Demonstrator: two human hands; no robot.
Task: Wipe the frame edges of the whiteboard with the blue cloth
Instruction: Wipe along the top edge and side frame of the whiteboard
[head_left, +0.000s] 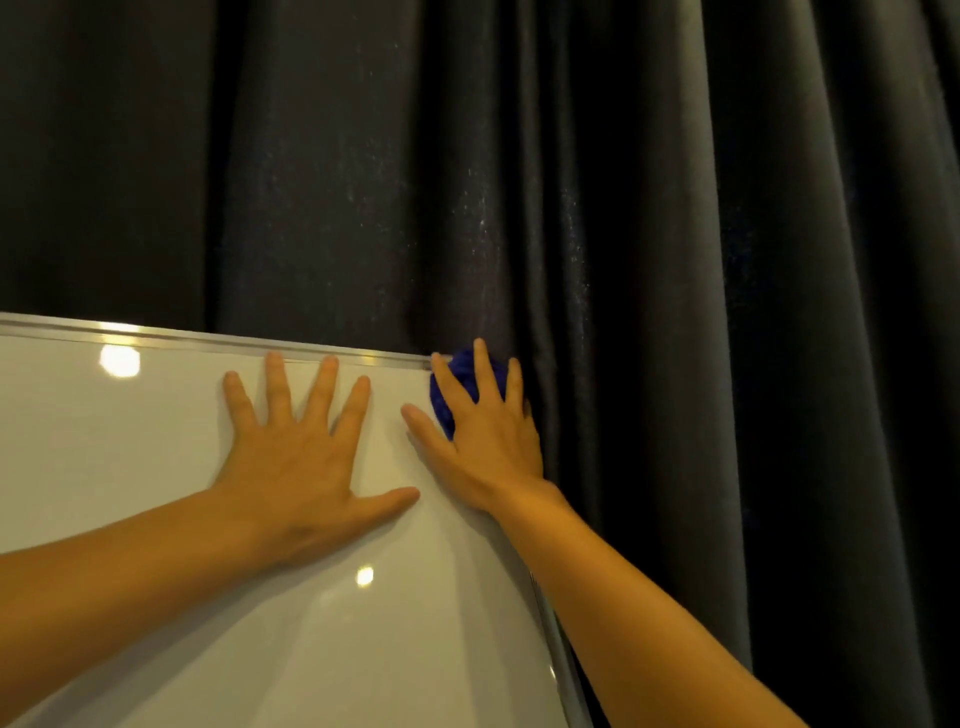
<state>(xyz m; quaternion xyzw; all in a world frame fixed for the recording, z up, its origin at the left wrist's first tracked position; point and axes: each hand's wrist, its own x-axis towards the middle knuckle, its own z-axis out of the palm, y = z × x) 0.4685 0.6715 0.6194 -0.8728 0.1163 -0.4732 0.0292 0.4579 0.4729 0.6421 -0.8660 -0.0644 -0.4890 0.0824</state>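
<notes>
Two hands rest on the whiteboard (156, 519); the right hand (485, 426) presses the blue cloth (467, 376) onto the top right corner, fingers (483, 364) spread over the bunched wad. From there the right frame edge (558, 644) runs down and the top frame edge (208, 340) leftward. The left hand (296, 462) lies flat and empty.

- The cloth (464, 375) is mostly hidden under the right hand (485, 431); only a bunched part shows between its fingers.
- The whiteboard (156, 467) runs off the left and bottom edges.
- Its top right corner is covered by cloth.
</notes>
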